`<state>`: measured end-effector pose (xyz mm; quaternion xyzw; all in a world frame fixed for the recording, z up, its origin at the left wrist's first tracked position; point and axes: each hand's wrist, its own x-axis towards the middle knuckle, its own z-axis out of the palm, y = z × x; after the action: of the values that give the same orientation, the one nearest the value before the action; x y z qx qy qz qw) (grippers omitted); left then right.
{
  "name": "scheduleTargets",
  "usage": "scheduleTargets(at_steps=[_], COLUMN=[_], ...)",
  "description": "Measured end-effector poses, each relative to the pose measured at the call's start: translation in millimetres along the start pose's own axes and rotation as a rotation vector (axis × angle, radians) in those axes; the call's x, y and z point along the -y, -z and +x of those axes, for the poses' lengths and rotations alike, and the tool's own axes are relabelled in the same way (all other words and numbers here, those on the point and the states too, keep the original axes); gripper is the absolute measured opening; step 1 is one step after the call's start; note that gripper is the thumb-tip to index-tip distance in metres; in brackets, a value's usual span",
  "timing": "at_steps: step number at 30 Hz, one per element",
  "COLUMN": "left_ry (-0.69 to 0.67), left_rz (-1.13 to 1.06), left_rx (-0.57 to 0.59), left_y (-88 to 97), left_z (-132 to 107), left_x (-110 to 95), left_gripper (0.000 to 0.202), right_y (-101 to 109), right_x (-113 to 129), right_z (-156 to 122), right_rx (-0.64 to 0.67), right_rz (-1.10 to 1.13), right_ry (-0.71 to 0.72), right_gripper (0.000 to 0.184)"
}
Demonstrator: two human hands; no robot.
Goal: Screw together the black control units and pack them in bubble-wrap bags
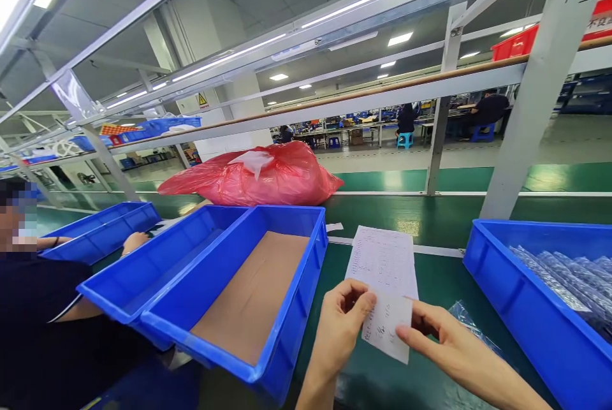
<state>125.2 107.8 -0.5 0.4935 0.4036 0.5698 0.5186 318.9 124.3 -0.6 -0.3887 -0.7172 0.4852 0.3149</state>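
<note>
Both my hands hold a small white slip of paper [386, 326] with handwriting, just above the green table. My left hand [342, 324] pinches its left edge with thumb and curled fingers. At the slip's right edge, my right hand [442, 340] grips with thumb and forefinger. A larger printed sheet [382, 260] lies flat on the table right behind the slip. A clear plastic bag [471, 327] lies under my right hand.
A blue bin with a cardboard liner [291, 308] stands left of my hands, a second blue bin [143, 276] beside it. At right, a blue bin [521, 308] holds bagged parts. A red plastic bag [268, 177] lies behind. A seated person [43, 321] works at left.
</note>
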Motion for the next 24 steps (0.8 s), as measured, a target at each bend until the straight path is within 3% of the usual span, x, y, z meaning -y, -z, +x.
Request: scheduleTargets(at_steps=[3,8,11,14,16,20,24], left_ry=[0.025,-0.042,-0.08,-0.049,0.01,0.084,0.11], left_rz=[0.034,-0.055,-0.129,-0.181,-0.204,-0.299,-0.422], left_rx=[0.06,-0.095,-0.116,-0.088,-0.143,-0.29,-0.333], left_y=[3.0,-1.9,-9.4,-18.6,-23.9,-29.1,-27.8], left_z=[4,1,-8,-18,-23,-25,-22], left_x=[-3,6,18,36,48,58,49], left_gripper=[0.04,0.051,0.055,0.057,0.057,0.058,0.065], right_y=[-7,-25,-35,-40,-41,-32,1], right_x=[-6,-1,2,-6,-14,-19,-1], right_z=[1,4,5,7,8,9,2], right_rx=[-0.067,-0.243,-0.339,-0.33,-0.287,-0.222,-0.514], right_rz=[0.119,0.368,0.444,0.445,0.422,0.318,0.129], right_ry=[-0.095,-0.093,-0.057,-0.032,-0.013,0.004,0.122], right_gripper=[0.048,0.058,0.055,0.051,0.049,0.044,0.04])
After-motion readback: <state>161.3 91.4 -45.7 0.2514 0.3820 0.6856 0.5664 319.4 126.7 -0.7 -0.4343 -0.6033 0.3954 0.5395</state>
